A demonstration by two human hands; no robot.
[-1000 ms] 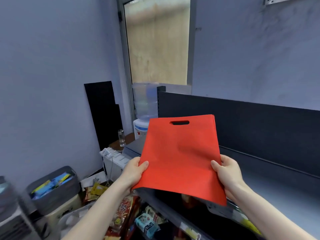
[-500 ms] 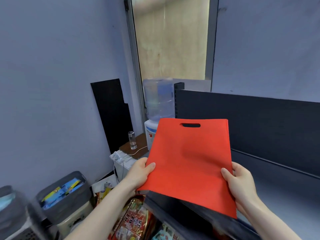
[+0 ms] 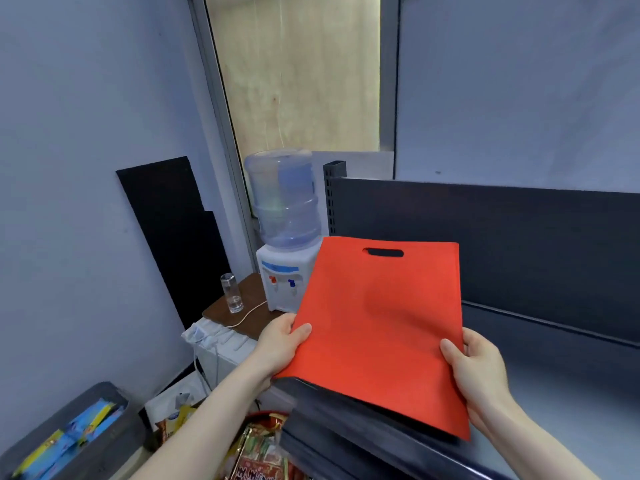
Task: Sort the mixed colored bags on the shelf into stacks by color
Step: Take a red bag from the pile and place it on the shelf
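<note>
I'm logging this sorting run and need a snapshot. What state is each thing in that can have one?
red bag: flat, held up by both side edges, cut-out handle away from the person
left hand: gripping the bag's left edge
right hand: gripping the bag's right edge
dark bags: stacked on the shelf under the red bag
water bottle: seated on the dispenser, water level unclear
glass: upright on the side table

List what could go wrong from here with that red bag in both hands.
1. The red bag is pinched only at its two lower side edges by the left hand and right hand, so the limp fabric may sag or slip.
2. Its near left corner overhangs the shelf edge; released there, it could fall among the snack packets.
</note>
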